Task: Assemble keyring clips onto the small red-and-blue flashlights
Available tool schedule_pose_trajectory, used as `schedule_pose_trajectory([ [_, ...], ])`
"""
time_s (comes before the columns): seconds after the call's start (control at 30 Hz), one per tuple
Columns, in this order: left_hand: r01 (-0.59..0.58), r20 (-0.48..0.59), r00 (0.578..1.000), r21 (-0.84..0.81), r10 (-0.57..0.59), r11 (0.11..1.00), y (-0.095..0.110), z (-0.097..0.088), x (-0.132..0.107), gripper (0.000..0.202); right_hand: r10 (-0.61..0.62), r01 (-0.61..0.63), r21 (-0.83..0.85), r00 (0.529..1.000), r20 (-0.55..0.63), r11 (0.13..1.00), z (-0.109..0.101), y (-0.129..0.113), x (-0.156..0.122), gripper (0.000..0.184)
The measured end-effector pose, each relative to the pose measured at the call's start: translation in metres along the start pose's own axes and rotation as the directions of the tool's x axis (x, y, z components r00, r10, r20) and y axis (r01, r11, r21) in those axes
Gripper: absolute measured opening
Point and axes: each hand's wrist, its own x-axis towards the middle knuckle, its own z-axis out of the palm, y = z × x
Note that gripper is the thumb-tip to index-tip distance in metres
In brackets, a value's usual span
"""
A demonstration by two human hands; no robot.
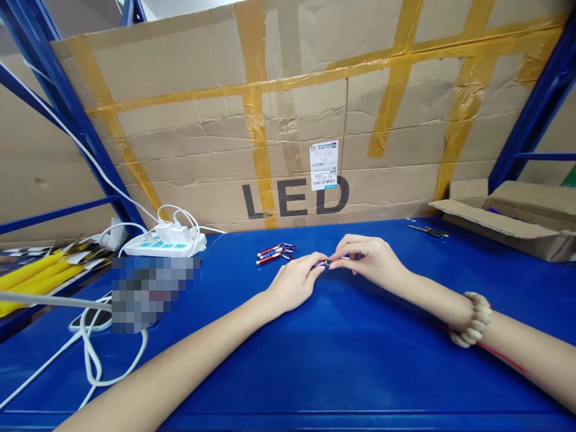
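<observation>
Where both hands (333,270) meet, cardboard (288,120) reads "LED".

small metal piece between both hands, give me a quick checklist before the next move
1. Small metal piece pinched from both sides: ok, left hand and right hand meet on it.
2. Piece type and state: cannot tell, too small.
3. Hands over the blue table, so a drop lands on it: ok.
4. Red pens apart from the hands: ok, they lie just behind the left hand.
5. White cable away from the work: ok, it lies far left.
6. Bead bracelet away from the fingers: ok, on the right wrist.
</observation>
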Motion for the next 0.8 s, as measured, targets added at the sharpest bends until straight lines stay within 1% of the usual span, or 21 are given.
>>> schedule_pose_trajectory([
  [0.13,-0.058,0.014,0.998,-0.074,0.059,0.996,-0.0022,0.0001,0.0011,0.023,0.03,-0.03,0.013,1.0,-0.001,0.999,-0.0006,-0.0013,0.0012,0.031],
  [0.23,-0.054,0.026,0.998,-0.109,0.057,0.993,-0.0035,-0.0001,0.0018,0.024,0.053,-0.053,0.019,0.999,0.003,0.998,-0.0012,-0.0016,0.0015,0.03],
  [0.4,-0.061,0.008,0.998,-0.094,0.062,0.994,-0.0045,-0.0007,0.002,0.024,0.091,-0.091,0.025,0.996,0.01,0.996,-0.0021,-0.0013,0.001,0.032],
  [0.57,-0.041,0.01,0.999,-0.066,0.042,0.997,-0.0056,0.0008,0.0023,0.026,0.092,-0.092,0.028,0.996,0.013,0.995,-0.0024,-0.0009,0.0012,0.032],
  [0.7,-0.043,0.005,0.999,-0.06,0.043,0.997,-0.0064,0.0018,0.003,0.027,0.1,-0.1,0.022,0.995,0.014,0.995,-0.0025,0.0002,0.001,0.032],
  [0.8,-0.05,0.008,0.999,-0.063,0.05,0.997,-0.0057,0.0011,0.0034,0.026,0.083,-0.083,0.009,0.997,0.009,0.997,-0.0029,0.0004,0.001,0.03],
])
